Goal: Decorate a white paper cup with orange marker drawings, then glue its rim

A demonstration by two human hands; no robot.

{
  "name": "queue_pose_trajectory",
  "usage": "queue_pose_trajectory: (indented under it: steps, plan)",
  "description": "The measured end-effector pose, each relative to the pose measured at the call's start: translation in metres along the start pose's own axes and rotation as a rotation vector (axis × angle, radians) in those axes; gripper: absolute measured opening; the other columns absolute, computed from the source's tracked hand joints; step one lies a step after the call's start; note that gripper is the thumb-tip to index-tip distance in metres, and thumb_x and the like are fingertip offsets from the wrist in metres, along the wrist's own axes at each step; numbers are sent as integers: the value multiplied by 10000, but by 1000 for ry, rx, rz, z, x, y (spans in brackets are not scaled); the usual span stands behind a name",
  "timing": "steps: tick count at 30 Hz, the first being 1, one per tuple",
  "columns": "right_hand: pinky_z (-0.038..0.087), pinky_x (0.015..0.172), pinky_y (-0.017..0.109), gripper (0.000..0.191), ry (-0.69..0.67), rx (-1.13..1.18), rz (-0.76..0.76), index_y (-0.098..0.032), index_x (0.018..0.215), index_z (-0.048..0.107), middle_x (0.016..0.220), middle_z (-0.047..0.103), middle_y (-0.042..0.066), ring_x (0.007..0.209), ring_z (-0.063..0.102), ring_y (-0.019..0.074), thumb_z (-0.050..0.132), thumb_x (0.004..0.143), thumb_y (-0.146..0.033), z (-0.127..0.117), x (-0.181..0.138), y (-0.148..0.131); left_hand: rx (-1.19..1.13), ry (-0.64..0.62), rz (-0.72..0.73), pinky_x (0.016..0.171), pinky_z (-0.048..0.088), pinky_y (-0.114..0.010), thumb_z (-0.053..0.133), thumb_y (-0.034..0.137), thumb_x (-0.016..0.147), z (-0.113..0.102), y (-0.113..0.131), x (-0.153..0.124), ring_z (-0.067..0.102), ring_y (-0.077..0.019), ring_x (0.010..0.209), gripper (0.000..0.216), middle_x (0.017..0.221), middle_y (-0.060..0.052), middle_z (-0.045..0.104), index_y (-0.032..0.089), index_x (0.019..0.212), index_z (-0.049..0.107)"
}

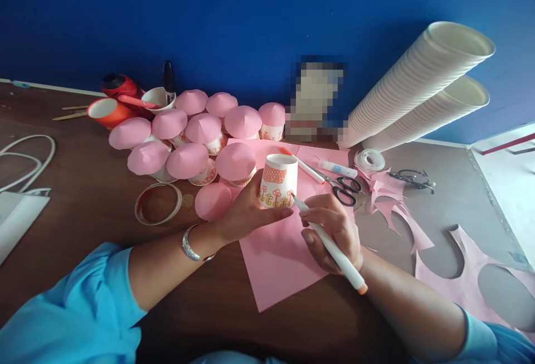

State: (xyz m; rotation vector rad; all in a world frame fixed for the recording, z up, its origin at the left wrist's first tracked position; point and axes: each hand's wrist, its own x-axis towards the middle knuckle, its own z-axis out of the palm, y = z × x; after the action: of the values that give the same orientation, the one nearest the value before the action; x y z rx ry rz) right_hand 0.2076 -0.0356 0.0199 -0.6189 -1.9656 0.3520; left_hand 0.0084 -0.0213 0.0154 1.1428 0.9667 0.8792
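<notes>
My left hand grips a white paper cup above pink paper. The cup bears a red-orange hatched patch and a row of red and yellow-green flowers. Between the fingers of my right hand is a white marker with an orange end, its tip at the flowers on the cup's right side. Left of the cup stand several decorated cups with pink cone tops. A flat pink paper disc lies by my left wrist.
Two tall stacks of paper cups lean at the back right. Black-handled scissors, another marker, a glue stick and clear tape lie nearby. Pink scraps spread rightward; a tape roll lies left.
</notes>
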Motion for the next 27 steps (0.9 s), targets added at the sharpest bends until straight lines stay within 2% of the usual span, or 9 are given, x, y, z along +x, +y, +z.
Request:
queue_pose_trajectory:
  steps: [4, 8, 12, 19, 24, 27]
  plan:
    - [572, 561, 300, 157, -11, -37, -22, -177, 1175, 573, 865, 659, 64, 738, 667, 186, 520, 1029, -196, 0, 2, 0, -46, -32, -15, 852, 504, -384, 890, 423, 761, 2, 3, -1, 602, -234, 999, 577, 1048, -53, 608, 193, 1135, 516]
    - [585, 577, 296, 150, -48, -4, -39, -170, 1096, 591, 834, 656, 62, 710, 675, 175, 534, 1058, -304, -2, 4, -5, -52, -38, 14, 878, 498, -394, 883, 440, 767, 2, 1, -1, 595, -239, 1014, 576, 1065, -58, 612, 198, 1146, 523]
    - [600, 607, 302, 110, -40, 17, -22, -171, 1117, 580, 844, 670, 64, 733, 699, 180, 540, 1031, -226, -2, 3, -9, -12, -34, 38, 843, 492, -363, 887, 427, 769, -1, -4, -2, 587, -226, 993, 585, 1073, -59, 614, 196, 1175, 535]
    - [602, 618, 307, 181, 11, 2, -1, -184, 1132, 589, 864, 688, 63, 753, 713, 193, 607, 955, -150, -2, 2, -7, 21, -65, 53, 844, 494, -372, 870, 411, 797, -2, -4, -1, 602, -226, 981, 557, 1071, -60, 641, 200, 1214, 566]
    - [583, 609, 317, 121, 1, 70, 110, -210, 1107, 608, 859, 699, 48, 738, 709, 195, 615, 987, -215, -5, -1, -5, -89, -36, 43, 887, 507, -373, 871, 375, 795, 0, -1, 0, 611, -224, 1025, 531, 1109, -58, 646, 210, 1206, 578]
    - [602, 676, 359, 128, 64, 125, 208, -219, 1111, 622, 921, 717, 66, 808, 720, 216, 623, 1004, -288, -5, -5, -4, -144, -50, 19, 887, 511, -391, 872, 349, 794, 0, -1, 0, 633, -229, 983, 491, 1051, -48, 676, 218, 1182, 602]
